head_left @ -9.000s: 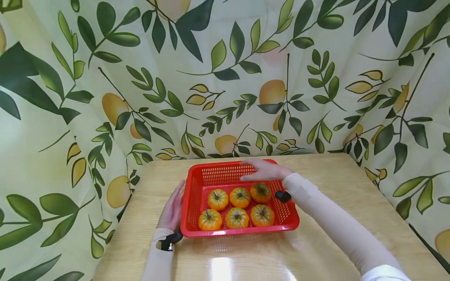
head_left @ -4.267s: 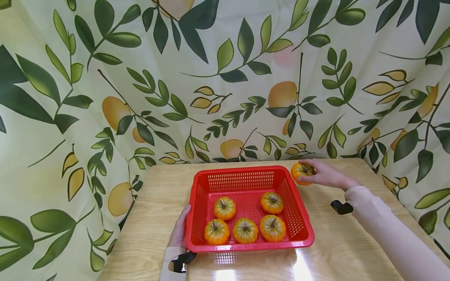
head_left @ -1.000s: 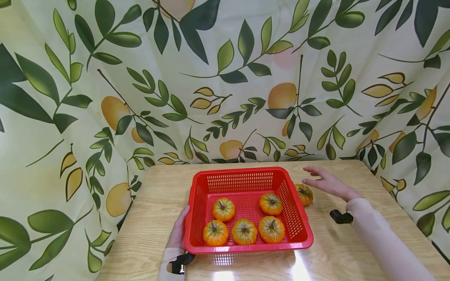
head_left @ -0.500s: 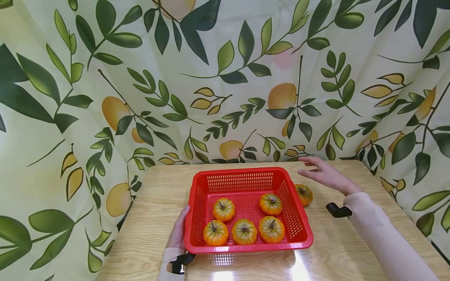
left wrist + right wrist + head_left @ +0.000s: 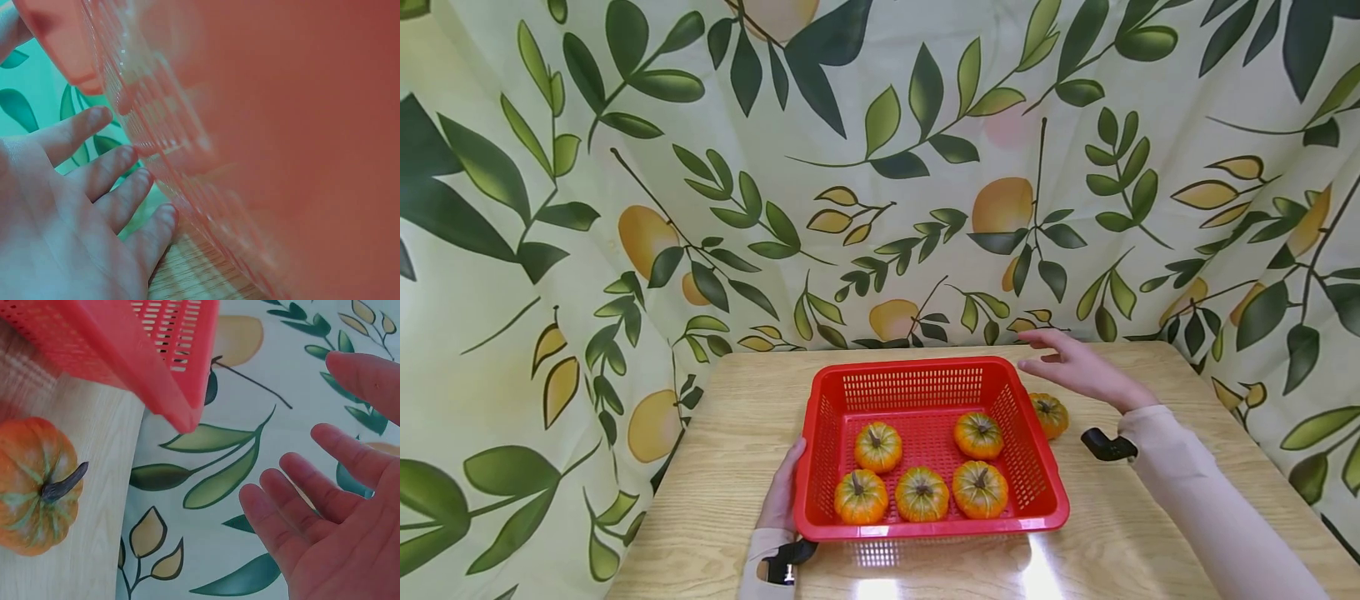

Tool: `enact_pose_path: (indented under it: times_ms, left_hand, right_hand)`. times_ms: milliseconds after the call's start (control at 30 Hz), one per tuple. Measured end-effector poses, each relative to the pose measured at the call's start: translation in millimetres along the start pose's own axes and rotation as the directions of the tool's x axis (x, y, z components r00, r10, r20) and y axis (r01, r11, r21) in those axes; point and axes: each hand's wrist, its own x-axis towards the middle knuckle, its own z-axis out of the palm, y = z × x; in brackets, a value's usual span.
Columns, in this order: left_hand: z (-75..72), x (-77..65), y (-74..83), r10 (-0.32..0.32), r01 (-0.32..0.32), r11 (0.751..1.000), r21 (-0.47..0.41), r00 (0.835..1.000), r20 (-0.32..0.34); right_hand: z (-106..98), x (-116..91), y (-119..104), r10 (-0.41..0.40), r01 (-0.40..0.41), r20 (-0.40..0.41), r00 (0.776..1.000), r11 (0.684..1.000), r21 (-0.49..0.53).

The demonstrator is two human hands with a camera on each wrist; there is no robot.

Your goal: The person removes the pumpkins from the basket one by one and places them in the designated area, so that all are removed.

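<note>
A red plastic basket [image 5: 910, 527] with slotted walls holds several small orange-and-green pumpkins [image 5: 921, 493]. My left hand [image 5: 781, 492] is at the basket's left side; in the left wrist view its straight fingers [image 5: 119, 206] reach the slotted wall, and the thumb is up by the rim. Just outside the right wall, another pumpkin [image 5: 1051, 417] sits on the table, partly hidden by the basket in the head view. My right hand [image 5: 1078, 364] hovers beyond that pumpkin, near the basket's back right corner, fingers spread and holding nothing.
The light wooden table [image 5: 722, 417] ends at the back against a leaf-and-fruit patterned cloth [image 5: 880, 208], which also hangs along both sides. Black wrist devices [image 5: 1108, 446] are strapped at both sleeves.
The right hand took a pumpkin from the basket's back right, set it on the table right of the basket and let go. It has since drifted left. The left hand stays at the basket.
</note>
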Motion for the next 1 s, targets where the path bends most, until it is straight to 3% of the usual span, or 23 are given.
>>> enact_pose_path:
  times_ms: [167, 567, 1000]
  left_hand:
    - [0.5, 0.3, 0.5, -0.008, 0.008, 1.000, -0.012, 1.000, -0.016]
    - [1.4, -0.8, 0.4, -0.024, 0.025, 0.999, -0.029, 0.999, 0.039]
    - [3.2, -2.5, 2.9, -0.017, 0.017, 1.000, -0.021, 0.999, 0.040]
  right_hand:
    - [2.9, 1.8, -3.4, -0.011, 0.011, 0.001, 1.000, 1.000, -0.009]
    - [17.8, 9.0, -10.9, -0.030, 0.030, 0.063, 0.998, 0.999, -0.012]
    - [36.2, 18.8, -18.1, -0.072, 0.075, 0.103, 0.992, 0.997, -0.024]
